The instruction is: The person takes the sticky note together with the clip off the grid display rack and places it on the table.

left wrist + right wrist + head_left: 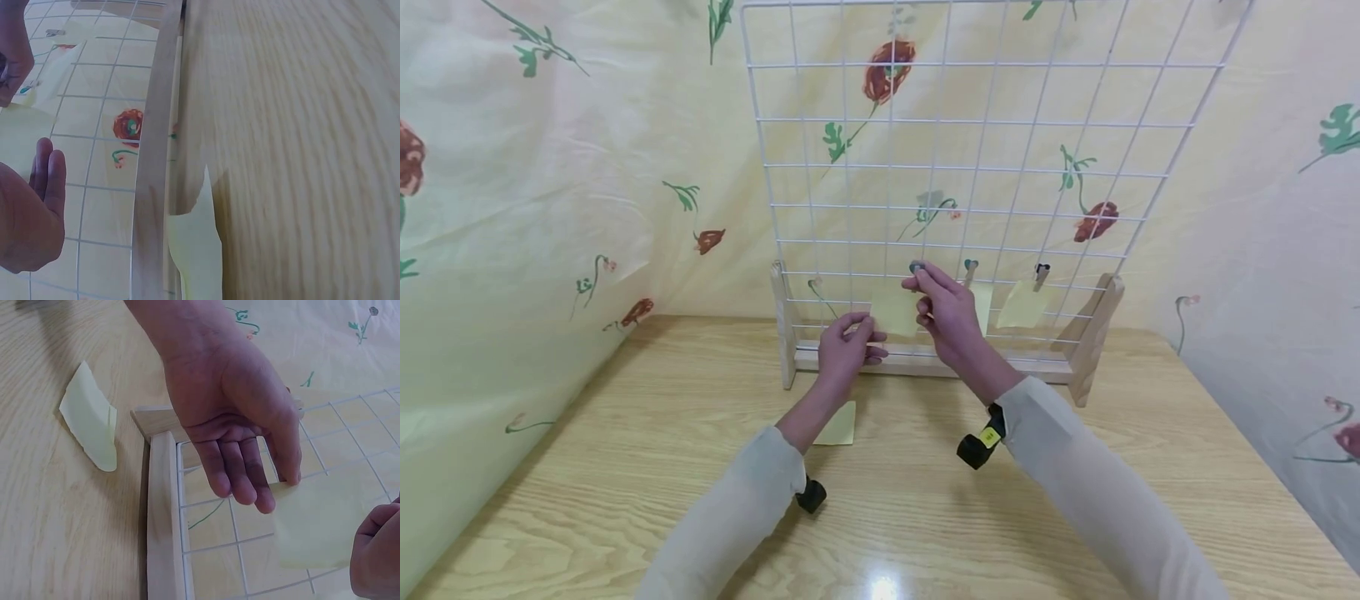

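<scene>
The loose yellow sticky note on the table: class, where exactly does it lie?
In the head view the loose sticky note lies flat on the wooden table, under the left wrist, just before the grid's wooden base.

A hand [234, 419] pinches a yellow note [319, 528] against the wire grid [234, 519]; another note [90, 419] lies on the table [56, 519].

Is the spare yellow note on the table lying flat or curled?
Curled. The note on the table has one edge lifted off the wood, seen in both wrist views.
</scene>
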`<state>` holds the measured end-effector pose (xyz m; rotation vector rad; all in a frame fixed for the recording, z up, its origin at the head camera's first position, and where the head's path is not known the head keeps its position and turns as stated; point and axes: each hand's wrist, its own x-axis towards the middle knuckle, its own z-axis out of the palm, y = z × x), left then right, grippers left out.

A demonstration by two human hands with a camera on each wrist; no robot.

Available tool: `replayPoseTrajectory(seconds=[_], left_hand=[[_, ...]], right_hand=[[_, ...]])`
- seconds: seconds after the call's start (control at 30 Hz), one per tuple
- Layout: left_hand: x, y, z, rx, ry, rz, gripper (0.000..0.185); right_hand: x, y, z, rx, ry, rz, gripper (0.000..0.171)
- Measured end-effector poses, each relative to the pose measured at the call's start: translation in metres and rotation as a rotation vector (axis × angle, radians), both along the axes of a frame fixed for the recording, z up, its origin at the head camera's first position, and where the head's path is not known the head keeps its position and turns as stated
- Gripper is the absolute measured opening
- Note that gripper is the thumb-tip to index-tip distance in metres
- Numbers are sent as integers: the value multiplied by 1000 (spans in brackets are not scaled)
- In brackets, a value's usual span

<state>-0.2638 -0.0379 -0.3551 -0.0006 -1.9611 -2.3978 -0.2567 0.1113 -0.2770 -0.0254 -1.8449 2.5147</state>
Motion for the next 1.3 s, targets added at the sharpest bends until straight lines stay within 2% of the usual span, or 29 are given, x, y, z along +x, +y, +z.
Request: replayPoseTrajectory(seconds=[0.37, 0.8, 1.13, 1.3], left_hand=[[5, -7, -4, -74, 27, -37, 25], [11, -20, -8, -236, 39, -81, 21], [15, -27, -11, -406, 92, -145, 20], [17, -28, -11, -469, 110, -190, 19]], right_hand=[[9, 14, -10, -13, -27, -4, 39], [18, 32, -27, 1, -52, 6, 40], [29, 48, -45, 53, -110, 20, 32], [35, 55, -57, 70, -145, 20, 36]])
